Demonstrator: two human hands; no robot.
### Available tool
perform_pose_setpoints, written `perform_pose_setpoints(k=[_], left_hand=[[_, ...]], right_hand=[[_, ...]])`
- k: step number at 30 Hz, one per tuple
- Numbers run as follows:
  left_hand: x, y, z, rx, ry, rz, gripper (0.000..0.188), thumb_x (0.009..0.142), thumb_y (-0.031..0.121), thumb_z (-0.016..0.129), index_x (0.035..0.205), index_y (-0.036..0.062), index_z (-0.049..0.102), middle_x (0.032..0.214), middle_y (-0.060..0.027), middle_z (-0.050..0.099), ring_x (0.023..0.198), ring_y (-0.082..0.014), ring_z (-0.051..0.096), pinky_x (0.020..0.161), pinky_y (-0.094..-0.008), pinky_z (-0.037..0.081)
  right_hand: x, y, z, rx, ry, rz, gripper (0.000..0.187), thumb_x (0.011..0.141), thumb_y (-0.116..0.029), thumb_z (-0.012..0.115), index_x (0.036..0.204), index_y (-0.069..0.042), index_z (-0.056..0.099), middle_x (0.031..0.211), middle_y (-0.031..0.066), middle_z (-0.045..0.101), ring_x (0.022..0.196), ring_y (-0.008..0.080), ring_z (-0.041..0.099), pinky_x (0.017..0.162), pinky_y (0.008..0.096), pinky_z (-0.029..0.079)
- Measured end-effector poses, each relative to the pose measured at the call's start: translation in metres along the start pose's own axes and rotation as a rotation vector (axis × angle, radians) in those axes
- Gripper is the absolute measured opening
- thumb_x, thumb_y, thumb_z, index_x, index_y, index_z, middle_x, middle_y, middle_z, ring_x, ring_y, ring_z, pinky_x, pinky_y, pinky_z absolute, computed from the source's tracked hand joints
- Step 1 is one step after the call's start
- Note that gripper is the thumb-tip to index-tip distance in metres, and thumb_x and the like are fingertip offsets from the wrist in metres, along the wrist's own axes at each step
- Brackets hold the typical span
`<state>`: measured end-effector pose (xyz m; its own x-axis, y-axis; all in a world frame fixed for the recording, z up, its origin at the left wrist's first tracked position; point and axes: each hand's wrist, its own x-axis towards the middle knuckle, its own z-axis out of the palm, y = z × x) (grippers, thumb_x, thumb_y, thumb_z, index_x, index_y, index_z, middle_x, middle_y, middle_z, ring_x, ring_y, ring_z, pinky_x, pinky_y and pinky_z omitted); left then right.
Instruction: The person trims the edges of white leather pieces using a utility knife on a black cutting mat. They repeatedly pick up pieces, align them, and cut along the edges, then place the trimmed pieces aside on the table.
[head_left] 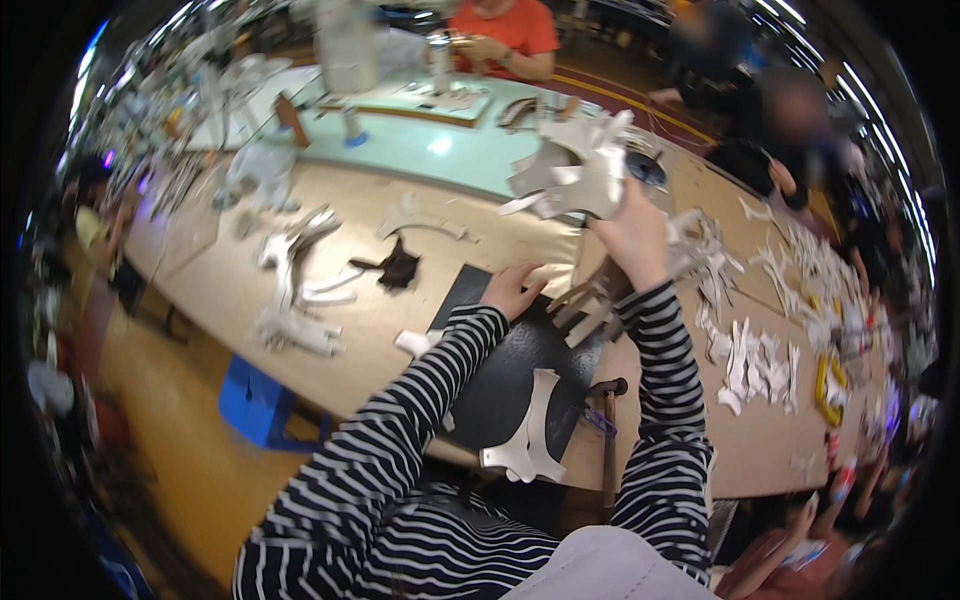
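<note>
My right hand (pixel 635 235) reaches forward and is closed on a bundle of white shoe-upper pieces (pixel 572 165), lifted above the table. They look like flat, branching cut-outs; some blur hides their edges. My left hand (pixel 513 290) lies at the far edge of a black board (pixel 510 350), fingers stretched out, holding nothing I can see. Nearer to me on that board rests a single white Y-shaped piece (pixel 535 430). Brownish-grey strips (pixel 585 310) lie between my two hands, partly behind my right forearm.
A hammer (pixel 610 410) lies right of the board. White pieces (pixel 755 370) spread over the right side; more (pixel 290 270) lie left, near a dark brown piece (pixel 402 267). Across a pale green tabletop (pixel 430 150), a person in orange (pixel 525 40) works. A blue stool (pixel 252 400) stands lower left.
</note>
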<state>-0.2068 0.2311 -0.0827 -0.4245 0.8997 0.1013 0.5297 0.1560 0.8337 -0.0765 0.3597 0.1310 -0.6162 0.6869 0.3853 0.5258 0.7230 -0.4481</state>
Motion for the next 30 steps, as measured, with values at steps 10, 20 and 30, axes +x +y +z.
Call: perform_pose_setpoints(k=[10,20,30], left_hand=[[-0.105,0.133,-0.043,-1.509,-0.012,0.042,0.055,0.101,0.038,0.053,0.146,0.0084,0.042,0.142,-0.0082,0.051,0.13,-0.0204,0.049,0.112,-0.0369,0.037],[-0.23,0.097,-0.176,-1.713,0.48,0.254,0.03,0.101,0.017,0.049,0.131,0.0134,0.046,0.101,-0.0037,0.053,0.099,-0.0228,0.052,0.099,-0.0437,0.042],[-0.266,0.096,-0.216,-1.532,0.303,0.22,0.027,0.104,0.036,0.049,0.115,0.0114,0.052,0.103,-0.0076,0.059,0.106,-0.0222,0.057,0.096,-0.0437,0.046]], right_hand=[[-0.114,-0.103,-0.022,0.035,-0.319,-0.426,0.073,0.071,-0.018,0.076,0.134,0.006,0.048,0.121,0.0256,0.059,0.115,0.0399,0.057,0.096,0.0425,0.047],[-0.028,-0.048,0.091,0.552,-0.086,-0.074,0.024,0.087,-0.02,0.069,0.104,-0.002,0.069,0.103,0.0137,0.069,0.096,0.0265,0.064,0.084,0.0364,0.05],[-0.04,0.042,0.275,-0.025,-0.099,0.166,0.02,0.083,-0.026,0.07,0.095,-0.01,0.074,0.111,0.0136,0.063,0.113,0.0329,0.056,0.093,0.0475,0.047]])
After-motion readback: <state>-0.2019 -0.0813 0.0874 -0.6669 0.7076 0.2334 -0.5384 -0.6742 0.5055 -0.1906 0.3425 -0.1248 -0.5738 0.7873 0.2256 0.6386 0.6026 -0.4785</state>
